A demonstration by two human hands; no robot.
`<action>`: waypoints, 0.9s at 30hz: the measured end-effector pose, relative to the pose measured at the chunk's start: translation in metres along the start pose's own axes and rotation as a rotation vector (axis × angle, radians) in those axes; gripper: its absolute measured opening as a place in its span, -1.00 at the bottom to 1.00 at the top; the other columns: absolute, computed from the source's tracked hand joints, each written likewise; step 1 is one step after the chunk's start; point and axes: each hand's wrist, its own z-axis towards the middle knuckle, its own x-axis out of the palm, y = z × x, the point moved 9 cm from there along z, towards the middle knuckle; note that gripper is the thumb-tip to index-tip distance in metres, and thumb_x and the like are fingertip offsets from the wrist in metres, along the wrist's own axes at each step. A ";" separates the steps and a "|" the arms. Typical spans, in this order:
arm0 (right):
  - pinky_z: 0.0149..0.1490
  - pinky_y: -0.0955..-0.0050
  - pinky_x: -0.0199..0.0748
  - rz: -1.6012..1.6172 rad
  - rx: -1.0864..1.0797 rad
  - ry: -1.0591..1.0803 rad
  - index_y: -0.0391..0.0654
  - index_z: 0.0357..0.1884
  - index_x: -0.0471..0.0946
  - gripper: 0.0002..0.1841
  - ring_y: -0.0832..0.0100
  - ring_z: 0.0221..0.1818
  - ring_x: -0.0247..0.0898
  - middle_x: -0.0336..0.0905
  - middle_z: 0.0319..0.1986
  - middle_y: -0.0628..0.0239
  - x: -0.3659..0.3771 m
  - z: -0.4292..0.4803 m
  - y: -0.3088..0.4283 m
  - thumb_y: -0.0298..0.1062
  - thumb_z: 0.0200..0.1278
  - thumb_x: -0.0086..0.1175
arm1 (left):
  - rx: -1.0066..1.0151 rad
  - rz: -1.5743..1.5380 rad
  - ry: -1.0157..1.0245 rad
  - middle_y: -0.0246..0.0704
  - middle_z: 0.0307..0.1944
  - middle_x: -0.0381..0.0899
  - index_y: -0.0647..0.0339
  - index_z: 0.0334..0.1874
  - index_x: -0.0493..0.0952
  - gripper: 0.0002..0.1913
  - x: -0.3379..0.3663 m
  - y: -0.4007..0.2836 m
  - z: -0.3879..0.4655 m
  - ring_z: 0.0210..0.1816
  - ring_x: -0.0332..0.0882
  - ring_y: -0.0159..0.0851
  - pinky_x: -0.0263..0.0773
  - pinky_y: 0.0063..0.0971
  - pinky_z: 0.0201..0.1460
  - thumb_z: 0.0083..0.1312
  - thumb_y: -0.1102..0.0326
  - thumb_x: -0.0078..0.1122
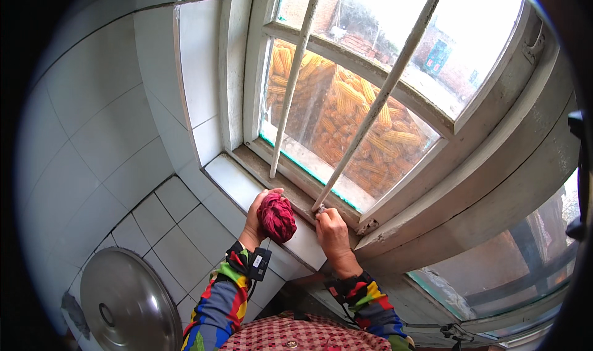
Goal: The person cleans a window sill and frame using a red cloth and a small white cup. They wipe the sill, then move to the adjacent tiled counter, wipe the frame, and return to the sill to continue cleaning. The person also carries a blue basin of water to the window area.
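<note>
In my left hand (254, 221) is a crumpled dark red cloth bundle (277, 217), held above the white-tiled window sill (303, 246). The fingers of my right hand (332, 233) are curled in at the foot of a white-painted window bar (356, 142). A small greyish thing (320, 208) shows at these fingertips, against the bar's lower end; what it is cannot be made out. A second bar (292, 82) stands further left, its foot on the wooden window frame (259, 163).
A round metal lid (132, 300) rests on the tiled counter (173, 239) at lower left, a grey rag (75, 314) beside it. White wall tiles (97, 128) rise on the left. Corn cobs (352, 105) are piled outside the glass. Another glazed panel (500, 263) stands at right.
</note>
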 end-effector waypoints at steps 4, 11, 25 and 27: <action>-0.11 0.18 0.56 -0.107 0.045 0.051 -0.24 -0.33 0.49 -0.93 0.02 -0.20 0.52 0.48 -0.31 0.08 -0.025 -0.026 -0.009 -0.58 0.15 0.15 | -0.007 -0.003 -0.002 -0.18 -0.18 0.65 0.26 0.22 0.44 -0.53 -0.001 0.000 0.000 -0.19 0.67 -0.13 0.68 -0.03 -0.05 0.61 0.04 -0.33; -0.01 0.16 0.55 -0.004 -0.015 0.024 -0.26 -0.29 0.48 -0.92 -0.01 -0.11 0.52 0.52 -0.19 0.00 0.005 0.000 0.004 -0.58 0.17 0.12 | 0.015 0.019 -0.018 -0.17 -0.17 0.65 0.28 0.21 0.44 -0.53 0.002 -0.002 0.000 -0.19 0.68 -0.10 0.68 -0.01 -0.06 0.61 0.05 -0.33; -0.03 0.24 0.57 -0.173 -0.018 -0.014 -0.22 -0.32 0.47 -0.92 0.08 -0.16 0.53 0.49 -0.27 0.07 -0.006 -0.011 0.006 -0.58 0.14 0.07 | 0.018 0.062 -0.010 -0.17 -0.17 0.65 0.25 0.21 0.45 -0.54 -0.004 0.001 0.002 -0.19 0.68 -0.08 0.68 0.03 -0.08 0.61 0.05 -0.32; -0.09 0.17 0.56 -0.146 -0.032 0.011 -0.27 -0.29 0.48 -0.95 0.00 -0.18 0.53 0.52 -0.26 0.00 0.007 0.005 0.004 -0.57 0.23 0.10 | 0.022 0.067 -0.022 -0.17 -0.17 0.65 0.25 0.21 0.45 -0.54 -0.005 0.001 0.002 -0.19 0.68 -0.08 0.68 0.01 -0.07 0.61 0.05 -0.33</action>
